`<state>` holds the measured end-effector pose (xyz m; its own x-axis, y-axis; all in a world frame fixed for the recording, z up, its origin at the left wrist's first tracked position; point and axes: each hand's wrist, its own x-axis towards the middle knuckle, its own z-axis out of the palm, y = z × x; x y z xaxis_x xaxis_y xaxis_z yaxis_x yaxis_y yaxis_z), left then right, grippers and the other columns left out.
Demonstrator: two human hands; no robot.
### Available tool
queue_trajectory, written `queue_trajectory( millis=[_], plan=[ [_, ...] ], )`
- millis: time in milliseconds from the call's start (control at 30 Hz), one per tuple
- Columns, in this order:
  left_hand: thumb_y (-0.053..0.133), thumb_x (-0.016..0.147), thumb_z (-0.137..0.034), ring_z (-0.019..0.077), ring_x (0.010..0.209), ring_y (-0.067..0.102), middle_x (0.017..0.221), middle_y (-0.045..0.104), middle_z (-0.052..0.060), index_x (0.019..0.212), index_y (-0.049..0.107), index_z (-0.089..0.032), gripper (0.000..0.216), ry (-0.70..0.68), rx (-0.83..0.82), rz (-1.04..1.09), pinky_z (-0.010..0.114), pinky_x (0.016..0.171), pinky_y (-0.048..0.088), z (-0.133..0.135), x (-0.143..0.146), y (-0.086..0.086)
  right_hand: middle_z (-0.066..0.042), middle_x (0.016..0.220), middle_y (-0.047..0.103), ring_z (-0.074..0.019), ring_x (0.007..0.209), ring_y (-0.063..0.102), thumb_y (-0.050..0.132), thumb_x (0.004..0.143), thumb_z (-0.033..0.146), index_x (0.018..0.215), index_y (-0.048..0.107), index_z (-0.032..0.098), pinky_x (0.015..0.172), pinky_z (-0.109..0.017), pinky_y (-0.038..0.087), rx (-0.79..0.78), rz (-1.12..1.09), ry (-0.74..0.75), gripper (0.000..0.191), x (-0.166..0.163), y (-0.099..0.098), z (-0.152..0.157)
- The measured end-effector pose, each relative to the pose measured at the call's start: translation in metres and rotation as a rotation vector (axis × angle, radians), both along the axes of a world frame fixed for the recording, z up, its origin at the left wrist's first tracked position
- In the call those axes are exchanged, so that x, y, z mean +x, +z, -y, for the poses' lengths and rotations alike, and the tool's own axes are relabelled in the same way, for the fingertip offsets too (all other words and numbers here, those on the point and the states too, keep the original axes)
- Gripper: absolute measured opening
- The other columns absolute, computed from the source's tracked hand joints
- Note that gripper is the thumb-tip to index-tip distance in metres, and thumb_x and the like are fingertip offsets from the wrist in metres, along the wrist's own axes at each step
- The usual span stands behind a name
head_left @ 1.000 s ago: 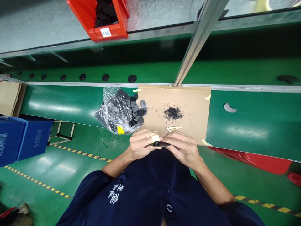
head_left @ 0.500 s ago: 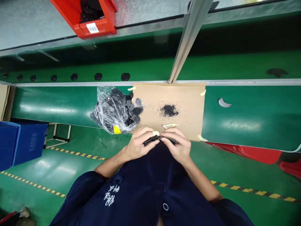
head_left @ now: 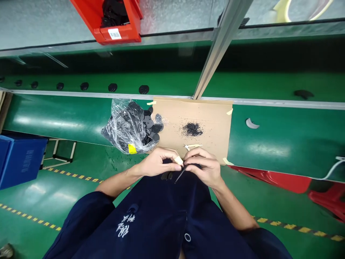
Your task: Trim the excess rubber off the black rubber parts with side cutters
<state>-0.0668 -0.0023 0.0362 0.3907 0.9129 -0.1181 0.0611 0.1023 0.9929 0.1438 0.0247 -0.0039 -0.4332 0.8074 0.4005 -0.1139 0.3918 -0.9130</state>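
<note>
My left hand [head_left: 159, 162] is closed in a pinch, and a pale wrap [head_left: 178, 160] covers one fingertip. Its fingertips meet those of my right hand [head_left: 205, 166] over the near edge of the cardboard. Between them is a thin black part [head_left: 180, 175], turned almost edge-on; the fingers hide most of it. Below the left fingers a black piece [head_left: 166, 175] shows against the dark clothing; whether it belongs to the same part I cannot tell. Just beyond the hands, a small pale-handled tool [head_left: 192, 146] lies on the cardboard sheet [head_left: 215, 140], near a heap of black crumbs [head_left: 192, 129].
A clear plastic bag [head_left: 124, 126] spills black discs [head_left: 155, 128] left of the cardboard. A grey curved piece [head_left: 252, 123] lies to the right. More black discs line the strip behind. An upright metal post [head_left: 212, 54] and a red bin [head_left: 118, 34] stand at the back.
The black part has turned from lying flat across both hands to a thin edge pointing down toward me. My left hand has shifted slightly left. The whole view has moved a little.
</note>
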Motion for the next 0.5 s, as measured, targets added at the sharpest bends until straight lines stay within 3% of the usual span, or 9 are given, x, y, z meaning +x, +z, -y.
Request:
queue_trajectory(
  millis=[167,267,367,433,500],
  plan=[
    [0.081,0.080,-0.059,0.0137,0.066,0.064,0.075,0.071,0.005,0.084,0.078,-0.013,0.046,0.178,-0.199,0.057,0.024,0.065,0.053,0.014,0.010,-0.027,-0.007,0.088,0.072,-0.0190,0.074,0.069,0.074,0.093,0.026,0.092,0.077,0.022,0.065,-0.034,0.061,0.108,0.037,-0.292,0.005,-0.009,-0.024,0.025],
    [0.067,0.084,-0.074,0.0199,0.080,0.070,0.086,0.076,0.009,0.088,0.078,-0.014,0.061,0.317,-0.338,0.132,0.031,0.078,0.057,0.023,0.011,-0.052,-0.008,0.090,0.071,-0.0196,0.076,0.068,0.072,0.094,0.025,0.093,0.076,0.022,0.068,-0.035,0.061,0.121,0.127,-0.408,0.005,-0.016,-0.046,0.032],
    [0.073,0.079,-0.074,0.0273,0.104,0.072,0.107,0.078,0.012,0.101,0.078,-0.016,0.062,0.340,-0.340,0.052,0.039,0.098,0.056,0.027,0.005,-0.073,-0.009,0.095,0.070,-0.0204,0.083,0.069,0.067,0.098,0.031,0.099,0.075,0.022,0.075,-0.036,0.061,0.106,0.238,-0.337,0.012,-0.016,-0.077,0.028],
    [0.081,0.074,-0.065,0.0277,0.106,0.073,0.111,0.079,0.011,0.105,0.078,-0.017,0.057,0.368,-0.286,-0.097,0.040,0.101,0.056,0.028,-0.001,-0.081,-0.011,0.105,0.069,-0.0237,0.095,0.069,0.065,0.099,0.039,0.110,0.074,0.022,0.085,-0.040,0.060,0.068,0.368,-0.245,0.022,-0.009,-0.103,0.020],
    [0.079,0.077,-0.063,0.0270,0.103,0.074,0.108,0.079,0.011,0.103,0.078,-0.017,0.053,0.443,-0.229,-0.206,0.040,0.099,0.057,0.028,-0.006,-0.084,-0.014,0.120,0.066,-0.0282,0.111,0.065,0.065,0.097,0.046,0.124,0.070,0.022,0.097,-0.045,0.056,0.011,0.619,-0.196,0.036,0.001,-0.131,0.010]
  ],
)
